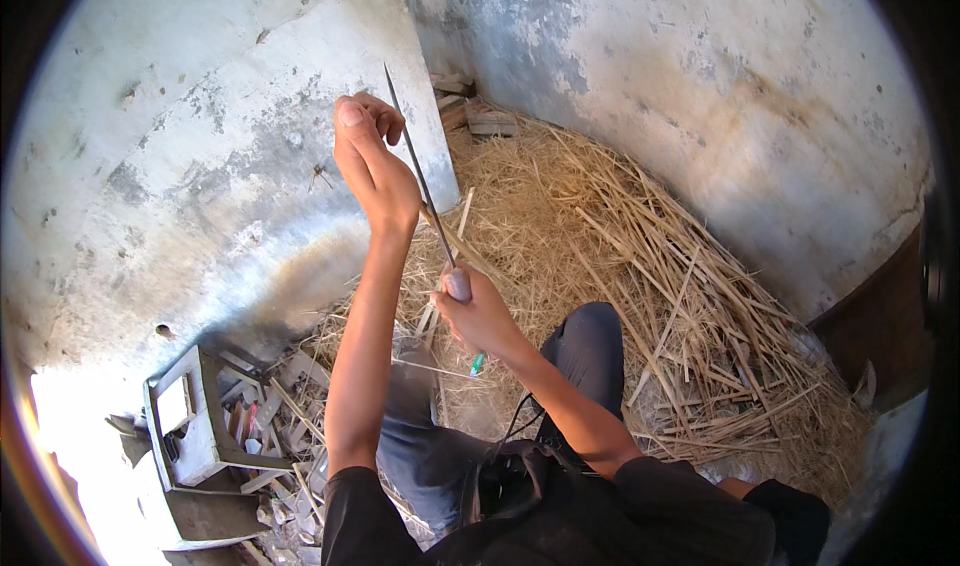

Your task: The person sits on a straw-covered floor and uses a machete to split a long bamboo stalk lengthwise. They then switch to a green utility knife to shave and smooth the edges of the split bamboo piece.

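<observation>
Simply, a knife [422,180] (long, slender), dark-bladed

I see a whitish left wall [200,116], stained and flaking, with a small dark hole [164,331] low down. The right wall [700,86] is patchy grey and brown. Straw [530,186] litters the floor between them. Scraps [300,371] surround a battered box [202,451], near glaring light [105,466].

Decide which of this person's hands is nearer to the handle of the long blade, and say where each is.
Right. The right hand is wrapped around the handle; the left hand is farther up the view, just left of the blade.
</observation>
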Demonstrator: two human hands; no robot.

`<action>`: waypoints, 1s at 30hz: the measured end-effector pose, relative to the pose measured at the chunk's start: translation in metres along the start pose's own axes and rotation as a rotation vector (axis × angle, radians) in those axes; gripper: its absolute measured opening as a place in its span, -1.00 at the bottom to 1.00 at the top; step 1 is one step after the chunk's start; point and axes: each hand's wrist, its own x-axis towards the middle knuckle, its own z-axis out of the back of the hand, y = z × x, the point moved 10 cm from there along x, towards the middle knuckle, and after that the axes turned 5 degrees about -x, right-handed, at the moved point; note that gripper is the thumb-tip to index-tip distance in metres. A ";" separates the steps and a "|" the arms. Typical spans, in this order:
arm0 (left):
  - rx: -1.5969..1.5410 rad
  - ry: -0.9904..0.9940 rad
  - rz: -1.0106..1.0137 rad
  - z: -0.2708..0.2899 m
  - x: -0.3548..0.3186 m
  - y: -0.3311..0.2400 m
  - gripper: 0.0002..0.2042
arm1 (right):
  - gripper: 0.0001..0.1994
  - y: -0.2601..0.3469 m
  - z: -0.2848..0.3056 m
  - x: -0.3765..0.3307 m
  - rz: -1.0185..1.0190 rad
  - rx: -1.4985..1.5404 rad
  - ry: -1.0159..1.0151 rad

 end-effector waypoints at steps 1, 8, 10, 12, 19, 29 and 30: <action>-0.002 -0.007 0.000 0.002 0.000 0.001 -0.51 | -0.81 0.006 -0.005 -0.004 -0.031 0.054 0.034; 0.065 -0.003 -0.018 -0.001 0.000 0.001 -0.46 | -0.81 -0.004 -0.004 0.009 0.027 0.050 0.016; 0.053 0.010 -0.015 -0.002 -0.003 0.000 -0.50 | -0.81 -0.008 0.003 0.003 -0.025 0.003 0.021; 0.042 0.011 -0.029 -0.003 -0.004 -0.003 -0.52 | -0.82 0.000 0.002 -0.001 -0.017 0.014 0.028; 0.125 0.012 -0.145 -0.004 0.003 -0.011 -0.51 | -0.83 -0.007 -0.003 0.008 0.011 0.078 0.060; 0.248 0.020 -0.165 -0.003 0.006 -0.014 -0.56 | -0.82 0.035 -0.005 0.015 0.212 -0.131 -0.043; 0.280 0.027 -0.160 -0.004 0.007 -0.012 -0.57 | -0.83 0.016 0.001 0.019 0.176 -0.153 -0.058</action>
